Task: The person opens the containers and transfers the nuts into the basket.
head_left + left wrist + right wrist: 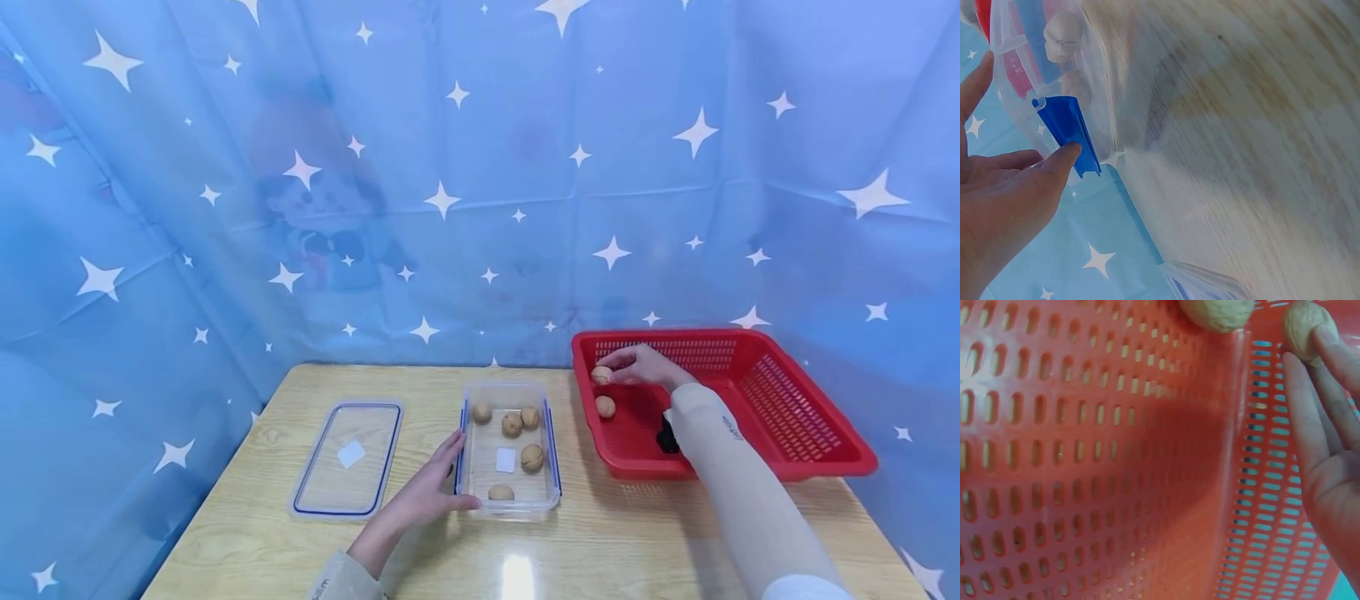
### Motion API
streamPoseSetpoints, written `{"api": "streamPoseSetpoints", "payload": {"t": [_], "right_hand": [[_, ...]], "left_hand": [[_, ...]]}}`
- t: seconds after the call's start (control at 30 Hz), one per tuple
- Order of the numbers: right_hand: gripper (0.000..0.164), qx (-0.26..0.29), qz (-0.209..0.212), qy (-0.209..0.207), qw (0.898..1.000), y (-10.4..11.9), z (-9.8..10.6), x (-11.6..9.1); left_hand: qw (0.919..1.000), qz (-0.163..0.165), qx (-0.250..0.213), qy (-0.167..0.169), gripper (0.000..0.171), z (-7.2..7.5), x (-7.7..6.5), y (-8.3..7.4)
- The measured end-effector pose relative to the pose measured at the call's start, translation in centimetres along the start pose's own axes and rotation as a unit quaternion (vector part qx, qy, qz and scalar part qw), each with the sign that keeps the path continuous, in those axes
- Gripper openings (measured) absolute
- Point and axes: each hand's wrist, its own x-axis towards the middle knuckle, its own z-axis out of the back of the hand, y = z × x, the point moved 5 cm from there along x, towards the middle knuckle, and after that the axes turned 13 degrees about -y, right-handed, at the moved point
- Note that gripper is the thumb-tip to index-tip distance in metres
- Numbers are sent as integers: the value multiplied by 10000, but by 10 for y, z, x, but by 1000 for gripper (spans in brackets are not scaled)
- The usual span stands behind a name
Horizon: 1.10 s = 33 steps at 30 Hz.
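At the red basket [675, 335], my right hand [647, 367] pinches a walnut [601, 376] between thumb and fingers near the left wall. Another walnut [605, 407] lies just below it on the basket floor; the right wrist view shows the held walnut [1300, 331] at the fingertips. My left hand [426, 493] rests against the left side of a clear plastic container [480, 454], fingers extended. A digit touches its blue side latch [1069, 128], which hangs out from the wall. Several walnuts, one of them a walnut [532, 457] near the right wall, lie inside the container.
Left of the container, a clear lid [345, 483] with a blue seal lies flat on the wooden table [247, 533]. A black object [666, 437] is partly hidden by the right sleeve in the basket. A blue star-patterned curtain [487, 167] hangs behind.
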Motion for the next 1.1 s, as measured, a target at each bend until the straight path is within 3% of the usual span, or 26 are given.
{"api": "streamPoseSetpoints", "payload": {"t": [0.2, 0.47, 0.77, 1.1], "right_hand": [[48, 193, -172, 154, 9995, -10, -8, 2], [58, 645, -798, 356, 9941, -16, -14, -5], [51, 366, -603, 430, 9966, -21, -19, 1], [50, 541, -587, 487, 9956, -20, -19, 2]], "left_hand": [[10000, 47, -16, 19, 101, -1, 1, 2], [9999, 13, -94, 33, 99, -1, 1, 1], [10000, 68, -45, 14, 100, -1, 1, 2], [10000, 92, -8, 14, 100, -1, 2, 2]]}}
